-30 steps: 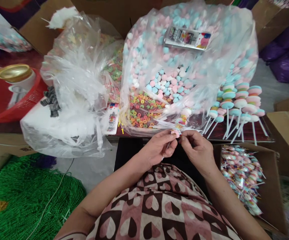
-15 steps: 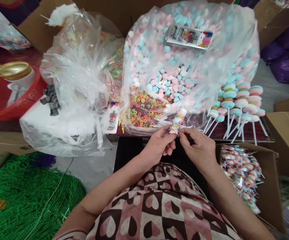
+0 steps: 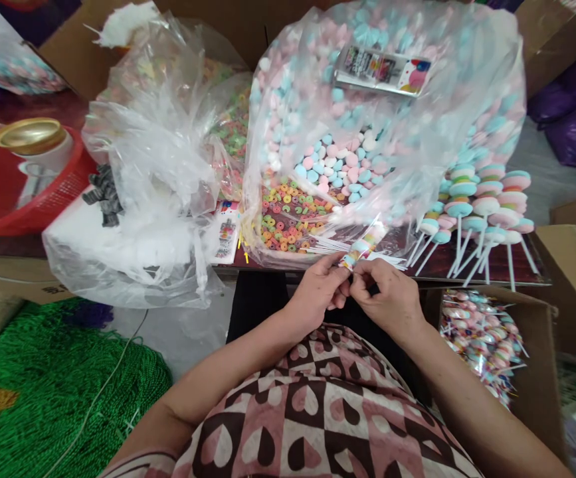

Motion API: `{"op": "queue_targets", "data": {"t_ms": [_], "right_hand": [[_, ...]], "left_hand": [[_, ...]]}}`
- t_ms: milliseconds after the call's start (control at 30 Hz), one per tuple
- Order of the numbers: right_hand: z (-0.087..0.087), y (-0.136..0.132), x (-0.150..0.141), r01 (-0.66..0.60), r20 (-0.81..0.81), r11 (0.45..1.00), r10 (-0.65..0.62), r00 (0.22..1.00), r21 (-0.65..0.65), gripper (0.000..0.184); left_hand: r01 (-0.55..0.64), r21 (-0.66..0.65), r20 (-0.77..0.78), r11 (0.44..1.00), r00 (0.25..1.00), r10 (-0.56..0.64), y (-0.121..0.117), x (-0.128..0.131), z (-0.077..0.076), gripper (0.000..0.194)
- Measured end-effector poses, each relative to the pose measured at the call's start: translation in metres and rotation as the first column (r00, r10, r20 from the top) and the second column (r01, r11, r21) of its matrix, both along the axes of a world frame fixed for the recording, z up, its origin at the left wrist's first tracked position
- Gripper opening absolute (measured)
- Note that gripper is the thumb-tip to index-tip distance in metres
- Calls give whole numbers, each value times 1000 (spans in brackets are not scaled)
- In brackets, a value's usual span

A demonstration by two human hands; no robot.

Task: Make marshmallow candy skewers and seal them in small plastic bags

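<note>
A wrapped candy skewer (image 3: 362, 244) points up and away from me at the table's front edge, in a clear printed wrapper. My left hand (image 3: 320, 289) is closed around its lower end. My right hand (image 3: 387, 292) pinches at the wrapper's bottom, thumb and forefinger together; the stick there is hidden by my fingers. Just beyond my hands lie loose white sticks (image 3: 330, 245), ring-shaped gummies (image 3: 288, 216) and pink, white and blue candies (image 3: 340, 162) in a large open clear bag (image 3: 402, 126). Unwrapped candy skewers (image 3: 487, 206) are stacked to the right.
A carton (image 3: 541, 372) of wrapped skewers stands below the table's right edge. A stack of printed wrappers (image 3: 382, 70) lies on the big bag. To the left are a white plastic bag (image 3: 133, 245), a dark figurine (image 3: 104, 194) and a red basket (image 3: 68, 192).
My right hand has closed in against the bottom of the wrapper, beside my left. The skewer has tipped slightly to the right. The view has shifted a little.
</note>
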State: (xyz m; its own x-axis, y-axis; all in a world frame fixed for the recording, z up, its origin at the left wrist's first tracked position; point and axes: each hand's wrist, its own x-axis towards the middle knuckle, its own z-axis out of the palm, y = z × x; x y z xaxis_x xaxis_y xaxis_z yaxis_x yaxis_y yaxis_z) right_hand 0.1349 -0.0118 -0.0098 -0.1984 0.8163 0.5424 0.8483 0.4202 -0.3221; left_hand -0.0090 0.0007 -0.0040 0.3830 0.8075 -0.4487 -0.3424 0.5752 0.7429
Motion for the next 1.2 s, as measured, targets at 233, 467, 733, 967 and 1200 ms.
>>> {"op": "queue_targets", "data": {"t_ms": [233,467,733,967,1200], "right_hand": [[1,0,6,72,-218,988,-101,971,-135,9],[9,-1,-1,8,-176,999,-14,984,-35,10],[4,1,3,11,-106,999,-16,994,-41,12],[8,0,1,-30,-122,998,23,992,-56,10],[6,2,5,-5,-26,998,3,1000,-62,11]], "left_hand": [[136,-87,232,987,966,-113,5,-7,9,24],[77,-55,150,995,986,-68,3,-6,6,42],[53,-73,124,996,991,-44,3,-6,7,55],[56,-33,27,998,998,-55,3,-4,7,64],[68,19,-50,998,997,-67,2,-4,7,67]]}}
